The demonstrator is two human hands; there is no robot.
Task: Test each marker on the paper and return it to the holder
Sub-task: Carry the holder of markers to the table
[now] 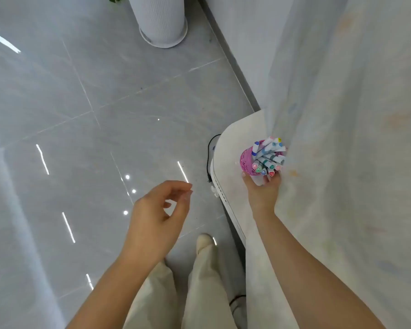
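Markers (268,159) bunched caps-up in the pink mesh holder (245,160), near the rounded corner of the desk (230,143), hard against a large pale sheet (342,138) with faint colour marks, probably the test paper; right hand (262,193) at the holder's near side, fingers (268,179) curled round its base; left hand (157,214) over the floor (81,115), fingers loosely curled, holding nothing. Step, as I read it: steadying the holder to draw one marker; pin the base, pull straight up so the leaning rest do not tip.
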